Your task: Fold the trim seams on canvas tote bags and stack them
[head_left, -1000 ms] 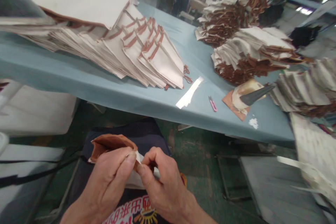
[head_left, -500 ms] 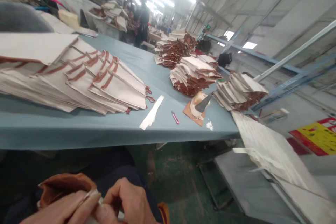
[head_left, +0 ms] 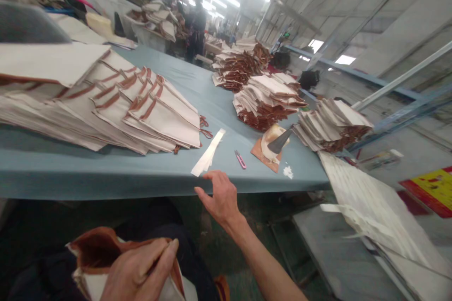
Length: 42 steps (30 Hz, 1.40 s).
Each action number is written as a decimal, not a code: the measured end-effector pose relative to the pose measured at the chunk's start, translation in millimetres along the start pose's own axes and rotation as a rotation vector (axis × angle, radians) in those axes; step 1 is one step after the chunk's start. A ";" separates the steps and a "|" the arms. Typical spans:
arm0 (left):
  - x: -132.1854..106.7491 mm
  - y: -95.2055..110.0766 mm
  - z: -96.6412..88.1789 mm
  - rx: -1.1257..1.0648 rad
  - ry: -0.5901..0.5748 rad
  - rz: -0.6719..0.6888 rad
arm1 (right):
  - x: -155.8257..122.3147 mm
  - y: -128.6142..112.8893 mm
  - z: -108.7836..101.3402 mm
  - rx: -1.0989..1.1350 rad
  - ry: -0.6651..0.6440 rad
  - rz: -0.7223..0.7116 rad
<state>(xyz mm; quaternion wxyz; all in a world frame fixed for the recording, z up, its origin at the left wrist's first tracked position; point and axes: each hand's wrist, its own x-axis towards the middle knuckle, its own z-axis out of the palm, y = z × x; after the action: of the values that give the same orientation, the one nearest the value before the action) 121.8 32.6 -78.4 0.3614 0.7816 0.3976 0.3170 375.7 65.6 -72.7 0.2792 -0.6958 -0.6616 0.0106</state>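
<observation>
"Right hand (head_left: 222,197) has come off the bag (head_left: 96,256) since the earlier picture and now reaches to the front edge of the worktop (head_left: 141,181). What's furthest left?"

"Cream fabric pieces with brown trim (head_left: 151,117), fanned in overlapping layers, perhaps so each lifts off singly."

"And the bag?"

"Below the worktop, over the person's lap, its brown-lined mouth gaping. The left hand (head_left: 141,268) has thumb and fingers clamped on the rim, I'd guess to keep one spot of that edge from slipping."

"Further right?"

"White strips (head_left: 209,153), lying near the worktop's edge, probably for easy reach. The right hand is just beside their lower end, thumb and forefinger apart. Whether a fingertip touches them, I can't tell."

"Past that hand?"

"Pink thread snips (head_left: 240,159), loose on the worktop, likely left handy. Then a pale, crusted container (head_left: 273,132) with a dark tapered piece (head_left: 280,143), standing on a brown square (head_left: 259,153), maybe to keep residue off the cover. Behind and beyond are more cream-and-brown stacks (head_left: 268,99), probably set back to leave working room."
</observation>
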 end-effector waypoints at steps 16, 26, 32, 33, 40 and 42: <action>93.5 -17.3 25.8 0.225 0.086 -0.304 | 69.7 58.2 21.3 0.125 -0.280 -0.039; 151.7 -3.3 39.7 0.380 -0.148 -0.290 | 83.8 69.3 20.3 0.353 -0.290 0.258; 173.2 0.7 59.5 0.493 -0.277 -0.257 | 89.5 70.0 18.2 0.413 -0.308 0.271; 174.0 0.7 61.5 0.513 -0.291 -0.263 | 89.9 70.2 18.2 0.423 -0.309 0.273; 175.6 8.9 64.1 0.682 -0.395 -0.268 | 88.3 70.9 21.4 0.463 -0.244 0.319; 176.9 12.1 63.8 0.717 -0.421 -0.252 | 91.8 72.0 17.8 0.440 -0.187 0.345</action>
<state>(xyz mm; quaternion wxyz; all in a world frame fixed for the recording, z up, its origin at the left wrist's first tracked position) 262.0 158.0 -66.0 0.1760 0.8506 0.4926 -0.0540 446.2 159.7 -84.2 0.3550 -0.7169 -0.5382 0.2652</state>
